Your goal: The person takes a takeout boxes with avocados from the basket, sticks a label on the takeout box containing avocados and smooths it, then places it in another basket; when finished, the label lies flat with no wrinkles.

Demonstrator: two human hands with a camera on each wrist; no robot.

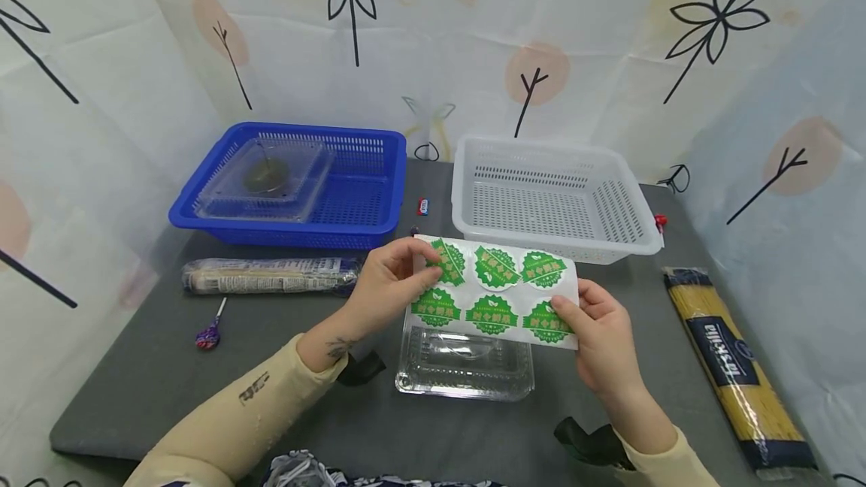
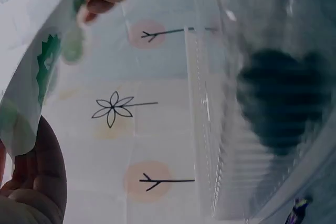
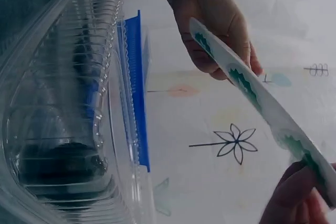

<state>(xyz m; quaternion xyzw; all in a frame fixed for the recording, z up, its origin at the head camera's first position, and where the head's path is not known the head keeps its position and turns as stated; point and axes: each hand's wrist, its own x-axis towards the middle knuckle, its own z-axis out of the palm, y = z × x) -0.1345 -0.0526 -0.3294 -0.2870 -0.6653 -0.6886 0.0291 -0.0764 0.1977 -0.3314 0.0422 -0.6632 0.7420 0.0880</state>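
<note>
- Head view: the sticker sheet, white with six green stickers, is at centre, just right of the middle of the frame.
- The left hand has thumb and fingers pinched at the sheet's upper left, by the corner sticker.
- The right hand grips the sheet's lower right corner, thumb on the front, other fingers curled behind.
- The clear box sits below the sheet, lower centre, partly covered by it, on the grey table.
- Upper left, the blue basket holds a clear container; upper right of centre stands the white basket.
- Left of centre lie a long clear packet and, below it, a lollipop; at the far right, a pasta pack.
- Left wrist view: the sheet slants along the left side, one hand at lower left, the other at top, both with bent fingers.
- Right wrist view: the sheet runs diagonally on the right, held at both ends; clear ribbed plastic fills the left.
</note>
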